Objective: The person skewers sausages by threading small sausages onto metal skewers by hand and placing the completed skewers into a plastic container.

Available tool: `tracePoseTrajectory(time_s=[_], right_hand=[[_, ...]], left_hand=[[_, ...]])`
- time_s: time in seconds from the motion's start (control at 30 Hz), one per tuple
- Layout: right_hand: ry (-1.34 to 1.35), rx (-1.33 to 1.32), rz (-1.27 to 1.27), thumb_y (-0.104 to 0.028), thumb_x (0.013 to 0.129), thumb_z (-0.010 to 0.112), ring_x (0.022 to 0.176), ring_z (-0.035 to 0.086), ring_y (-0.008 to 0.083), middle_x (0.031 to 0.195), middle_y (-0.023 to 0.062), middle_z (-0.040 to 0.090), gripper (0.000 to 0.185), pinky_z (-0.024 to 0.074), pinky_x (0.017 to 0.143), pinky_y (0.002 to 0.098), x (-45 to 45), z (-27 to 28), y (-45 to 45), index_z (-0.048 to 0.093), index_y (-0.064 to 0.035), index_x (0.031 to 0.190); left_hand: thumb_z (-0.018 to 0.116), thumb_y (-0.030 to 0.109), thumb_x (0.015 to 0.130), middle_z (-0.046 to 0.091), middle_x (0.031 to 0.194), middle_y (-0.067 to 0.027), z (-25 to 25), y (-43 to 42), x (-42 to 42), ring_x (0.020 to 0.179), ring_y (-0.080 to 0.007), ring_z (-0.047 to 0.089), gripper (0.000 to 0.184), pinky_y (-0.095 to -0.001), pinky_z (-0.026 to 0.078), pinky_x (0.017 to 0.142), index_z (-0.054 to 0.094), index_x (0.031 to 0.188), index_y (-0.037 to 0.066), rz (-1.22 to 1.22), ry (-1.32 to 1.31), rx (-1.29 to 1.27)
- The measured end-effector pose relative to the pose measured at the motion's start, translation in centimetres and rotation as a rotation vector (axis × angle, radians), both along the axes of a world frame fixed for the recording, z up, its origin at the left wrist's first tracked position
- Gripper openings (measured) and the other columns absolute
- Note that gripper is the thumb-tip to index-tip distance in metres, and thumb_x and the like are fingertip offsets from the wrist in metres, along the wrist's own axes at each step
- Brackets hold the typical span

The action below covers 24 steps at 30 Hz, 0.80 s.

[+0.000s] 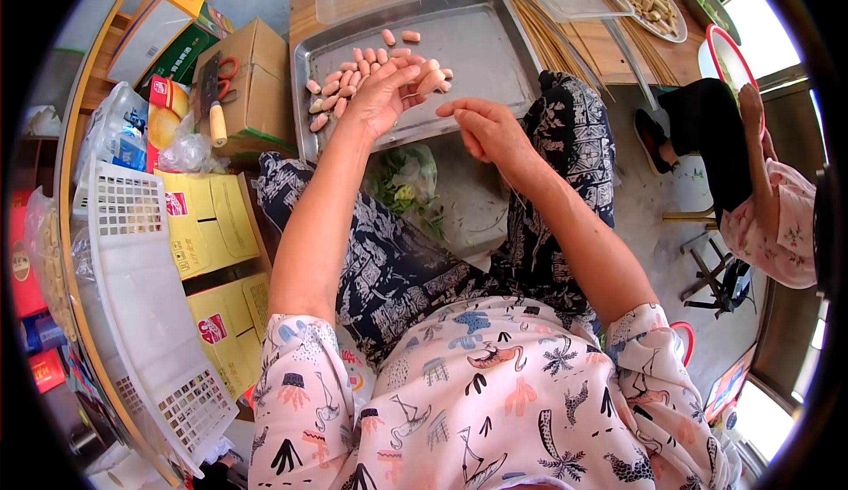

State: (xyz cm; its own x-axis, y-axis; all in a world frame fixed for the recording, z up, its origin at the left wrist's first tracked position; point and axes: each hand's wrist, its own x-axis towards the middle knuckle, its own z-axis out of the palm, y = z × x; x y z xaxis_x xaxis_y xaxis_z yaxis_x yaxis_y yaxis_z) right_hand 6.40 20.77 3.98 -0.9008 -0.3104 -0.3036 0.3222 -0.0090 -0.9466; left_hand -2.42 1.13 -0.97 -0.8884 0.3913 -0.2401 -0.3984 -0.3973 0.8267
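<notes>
Threading looks like the step in hand: the person is bringing pink sausage pieces point(430, 82) and what seems to be a thin skewer together, though the stick is too fine to follow clearly between the hands. The left hand point(384, 101) is reaching over the metal tray point(495, 49), palm partly turned up, its thumb and fingers nearly closing around the pieces at the fingertips. The right hand point(486, 132) is sitting just beside it near the tray's front edge, index finger pointing towards the left hand and the other fingers curling under; whether it is gripping the stick, I cannot tell. Loose sausages point(344, 78) are lying in the left half of the tray, close to the left wrist, while bamboo skewers point(539, 40) are spreading over the wooden table point(305, 18) just past the tray's right side. The next move, as I judge it, is calling for a steady left pinch, with the stick lining up with the middle of the piece and going in straight and slowly, so that the soft sausage is not splitting and the point is staying clear of the left fingertips. Off to the right, another person's hand point(751, 106) is supporting a red-rimmed bowl point(733, 49), well apart from this work.
</notes>
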Motion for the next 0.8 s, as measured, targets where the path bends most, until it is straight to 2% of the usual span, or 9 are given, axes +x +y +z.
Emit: tracePoseTrajectory(time_s=[0.17, 0.23, 0.27, 0.33, 0.47, 0.57, 0.6, 0.73, 0.8], right_hand=[[0.001, -0.093, -0.139, -0.017, 0.094, 0.043, 0.043, 0.032, 0.0043, 0.051, -0.0044, 0.039, 0.028, 0.0245, 0.041, 0.02, -0.8, -0.7, 0.6, 0.06, -0.0002, 0.109], [0.04, -0.147, -0.214, -0.016, 0.094, 0.044, 0.043, 0.032, 0.0049, 0.051, -0.0037, 0.039, 0.028, 0.0241, 0.041, 0.02, -1.0, -0.5, 1.1, 0.059, 0.0023, 0.11], [0.029, -0.16, -0.24, -0.015, 0.094, 0.044, 0.043, 0.031, 0.0053, 0.051, -0.0031, 0.038, 0.028, 0.0239, 0.04, 0.02, -0.9, -0.3, 1.2, 0.058, 0.0036, 0.11], [0.023, -0.171, -0.239, -0.015, 0.094, 0.044, 0.043, 0.031, 0.0053, 0.051, -0.003, 0.038, 0.028, 0.0239, 0.04, 0.0201, -0.9, -0.5, 1.3, 0.058, 0.0035, 0.11], [0.007, -0.176, -0.204, -0.015, 0.094, 0.044, 0.044, 0.032, 0.0054, 0.051, -0.0027, 0.038, 0.027, 0.0238, 0.041, 0.0202, -0.8, -0.8, 1.2, 0.058, 0.0032, 0.109], [-0.009, -0.173, -0.203, -0.014, 0.094, 0.044, 0.044, 0.032, 0.0053, 0.051, -0.0025, 0.038, 0.027, 0.0236, 0.041, 0.0203, -0.7, -0.5, 1.2, 0.058, 0.0031, 0.109], [-0.015, -0.174, -0.212, -0.014, 0.094, 0.044, 0.044, 0.031, 0.0052, 0.052, -0.0026, 0.038, 0.027, 0.0234, 0.041, 0.0203, -0.6, -0.3, 1.2, 0.058, 0.0031, 0.109], [-0.017, -0.191, -0.194, -0.014, 0.094, 0.044, 0.045, 0.031, 0.005, 0.052, -0.0027, 0.038, 0.027, 0.0232, 0.041, 0.0202, -0.7, -0.6, 1.1, 0.058, 0.0032, 0.109], [-0.018, -0.186, -0.201, -0.014, 0.094, 0.043, 0.045, 0.031, 0.0049, 0.052, -0.0029, 0.038, 0.027, 0.023, 0.041, 0.0201, -0.6, -0.4, 1.1, 0.057, 0.0032, 0.109]], left_hand=[[0.054, 0.025, 0.093, 0.061, 0.108, -0.0027, -1.6, 0.0, -0.6, 0.096, -0.0135, 0.059, 0.024, -0.0296, 0.05, 0.077, 0.054, 0.114, 0.013, -0.018, -0.059, -0.093], [0.05, 0.022, 0.092, 0.062, 0.109, -0.0024, -2.4, 1.0, -0.7, 0.091, -0.0163, 0.059, 0.027, -0.0302, 0.049, 0.076, 0.056, 0.116, 0.011, -0.009, 0.188, -0.701], [0.05, 0.022, 0.092, 0.062, 0.109, -0.0024, -2.5, 1.4, -0.4, 0.091, -0.0163, 0.059, 0.027, -0.0302, 0.049, 0.076, 0.056, 0.116, 0.011, -0.014, 0.187, -0.7], [0.05, 0.012, 0.086, 0.061, 0.112, -0.0072, -2.8, 2.0, 0.2, 0.094, -0.0236, 0.06, 0.033, -0.0339, 0.048, 0.081, 0.055, 0.118, 0.01, -0.145, 0.6, -1.158], [0.053, 0.003, 0.078, 0.055, 0.12, -0.0134, -5.3, 2.7, 0.0, 0.104, -0.0332, 0.055, 0.044, -0.0396, 0.045, 0.086, 0.051, 0.121, 0.012, -0.067, 0.912, -1.167], [0.056, 0.004, 0.077, 0.056, 0.115, -0.0125, -5.6, 2.6, -0.2, 0.104, -0.0336, 0.054, 0.045, -0.0403, 0.045, 0.085, 0.051, 0.12, 0.015, -0.101, 0.907, -1.28], [0.061, 0.007, 0.076, 0.057, 0.108, -0.0111, -5.5, 2.5, -0.1, 0.101, -0.0323, 0.054, 0.041, -0.04, 0.045, 0.083, 0.055, 0.115, 0.016, -0.111, 0.898, -1.349], [0.064, 0.009, 0.076, 0.054, 0.112, -0.0093, -5.4, 2.5, 0.3, 0.107, -0.0306, 0.052, 0.026, -0.0409, 0.046, 0.081, 0.061, 0.102, 0.015, -0.144, 0.81, -1.401], [0.066, 0.012, 0.075, 0.053, 0.112, -0.0089, -5.6, 2.9, 0.5, 0.109, -0.0298, 0.051, 0.022, -0.0402, 0.047, 0.078, 0.062, 0.096, 0.014, -0.083, 0.929, -1.287]])
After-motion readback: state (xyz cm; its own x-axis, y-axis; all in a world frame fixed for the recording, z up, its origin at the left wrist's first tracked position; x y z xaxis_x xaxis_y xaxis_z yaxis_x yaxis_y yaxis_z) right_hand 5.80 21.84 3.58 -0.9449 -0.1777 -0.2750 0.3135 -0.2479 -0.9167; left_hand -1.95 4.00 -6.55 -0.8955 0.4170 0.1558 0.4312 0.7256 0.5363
